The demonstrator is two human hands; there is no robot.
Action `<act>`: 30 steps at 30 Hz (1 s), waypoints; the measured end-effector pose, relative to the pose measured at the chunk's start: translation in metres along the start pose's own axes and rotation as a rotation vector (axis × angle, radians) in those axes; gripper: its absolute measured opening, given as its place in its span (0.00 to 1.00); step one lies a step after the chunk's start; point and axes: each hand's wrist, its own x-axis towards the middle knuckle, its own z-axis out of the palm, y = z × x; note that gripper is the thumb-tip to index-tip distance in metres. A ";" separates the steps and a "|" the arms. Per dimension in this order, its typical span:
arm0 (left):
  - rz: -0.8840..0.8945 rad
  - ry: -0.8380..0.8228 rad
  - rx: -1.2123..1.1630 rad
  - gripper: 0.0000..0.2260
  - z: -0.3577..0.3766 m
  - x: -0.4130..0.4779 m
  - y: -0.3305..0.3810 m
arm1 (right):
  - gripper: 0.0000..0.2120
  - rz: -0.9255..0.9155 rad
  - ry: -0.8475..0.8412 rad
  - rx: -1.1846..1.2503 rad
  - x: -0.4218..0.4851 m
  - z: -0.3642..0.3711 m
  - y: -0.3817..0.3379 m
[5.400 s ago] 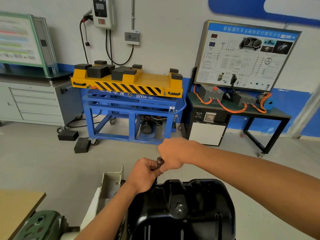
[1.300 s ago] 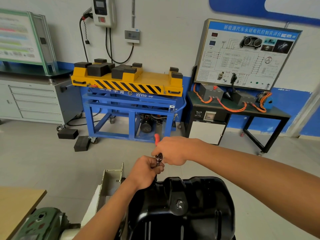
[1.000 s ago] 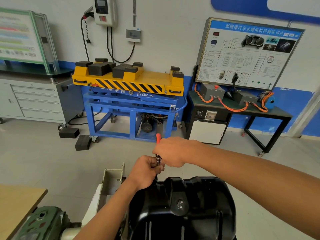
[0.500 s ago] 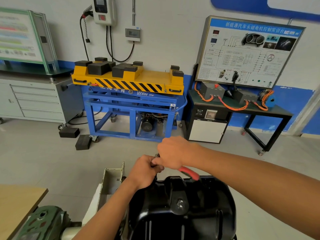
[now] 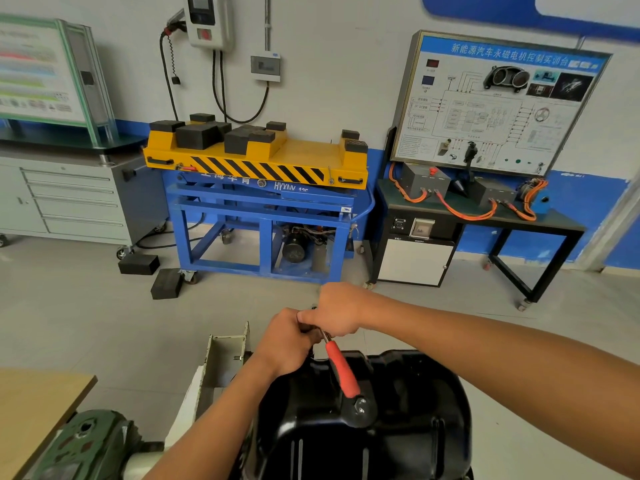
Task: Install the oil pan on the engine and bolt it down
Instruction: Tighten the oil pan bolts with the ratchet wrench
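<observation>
**Pan.** The oil pan sits sump-up at the bottom centre of view, resting on the engine, most of which is hidden beneath it. Its far rim lies directly under both hands. No gap at the flange can be checked from this angle.

**Tool.** A ratchet stands over the far rim. Its red grip slopes down toward the viewer across the pan's top. The socket and bolt are covered by the hands.

**Hands.** The right hand is closed in a fist round the ratchet's upper shank, close to the head rather than on the red grip. I judge this short hold suits light running-down, not final torque. The left hand is curled tight at the drive end, just beneath and touching the right. It is probably steadying the socket on the bolt, though the contact itself is hidden.

**Stage.** Judged to be bolting in progress at the far edge. The number of bolts fitted cannot be told.

**Risk.** With the bolt out of sight, cross-threading or a slipped socket is possible.

**Surroundings.** A white bracket stands just left of the pan, and a green casting lies lower left beside a wooden table. Well beyond are a blue lift cart, a grey cabinet and a training board.
</observation>
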 end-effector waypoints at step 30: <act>-0.004 0.091 0.089 0.23 0.004 0.004 -0.007 | 0.10 -0.245 0.164 -0.149 -0.014 -0.013 0.018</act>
